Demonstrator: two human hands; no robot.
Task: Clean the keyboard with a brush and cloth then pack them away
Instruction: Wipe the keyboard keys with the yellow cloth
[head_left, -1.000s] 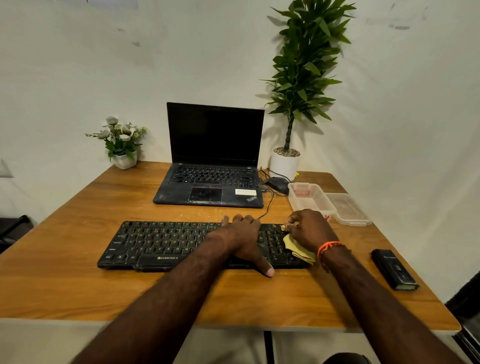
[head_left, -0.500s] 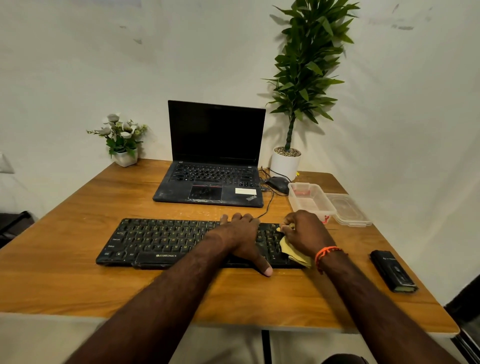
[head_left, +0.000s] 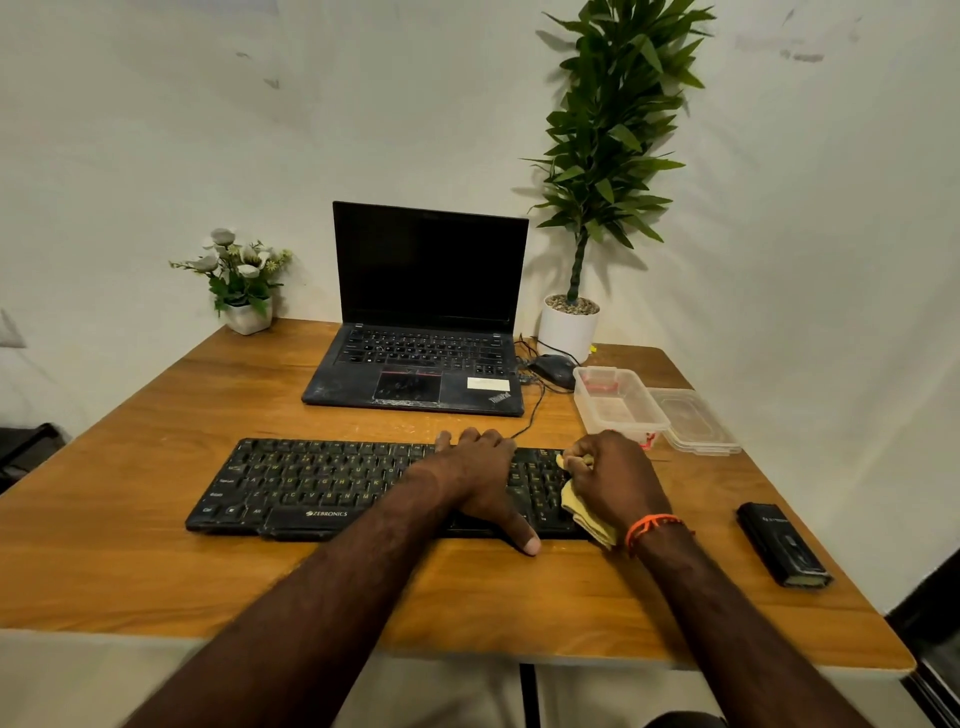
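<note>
A black keyboard (head_left: 317, 483) lies across the middle of the wooden table (head_left: 156, 571). My left hand (head_left: 480, 478) lies flat on its right half, fingers reaching over the far edge and thumb on the near edge. My right hand (head_left: 613, 480) grips a yellow cloth (head_left: 584, 512) and presses it on the keyboard's right end. The cloth sticks out under my palm and wrist. No brush is visible.
An open black laptop (head_left: 426, 332) stands behind the keyboard. A clear plastic container (head_left: 618, 402) and its lid (head_left: 693, 421) sit at the right, near a mouse (head_left: 553, 370). A black flat case (head_left: 782, 543) lies at the right edge. A tall potted plant (head_left: 571, 327) and a small flower pot (head_left: 244, 291) stand at the back.
My right hand with the cloth has shifted slightly left and farther along the keyboard's right end. My left hand has stayed in place.
</note>
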